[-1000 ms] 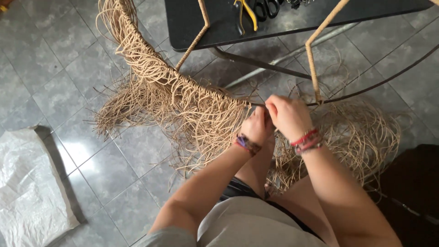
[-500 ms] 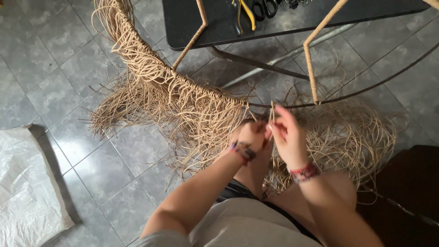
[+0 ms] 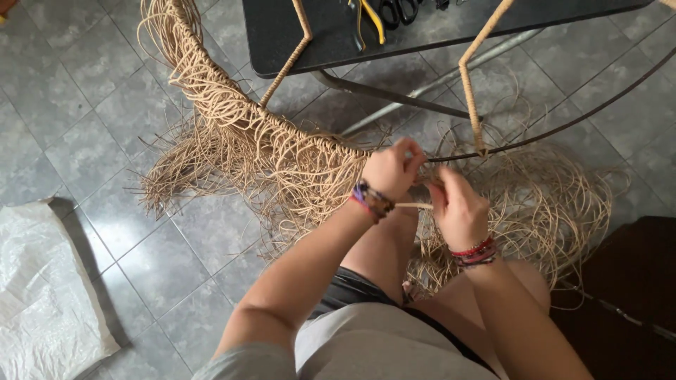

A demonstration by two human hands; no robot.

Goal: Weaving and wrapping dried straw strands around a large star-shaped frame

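Strands of tan cane (image 3: 282,162) too many to count are hanging from one dark metal hoop (image 3: 556,130), and two cane-wrapped struts (image 3: 470,91) are rising from it toward the black desk (image 3: 310,35). On the desk one pair of yellow-handled pliers (image 3: 370,17) and one pair of black scissors (image 3: 394,10) are lying side by side. My left hand (image 3: 391,169) is sitting right at the hoop, where the woven part ends, its grip pressed together on what I think is a loop of cane, though the fingers are hiding it. My right hand (image 3: 458,207) is lying just below, its grip pinching one pale strand (image 3: 415,205) that is running straight across toward my left wrist. The loose cane is spilling in a tangled heap over the grey tiled floor (image 3: 84,105) around my knees. One white sack (image 3: 42,281) is lying at the left.
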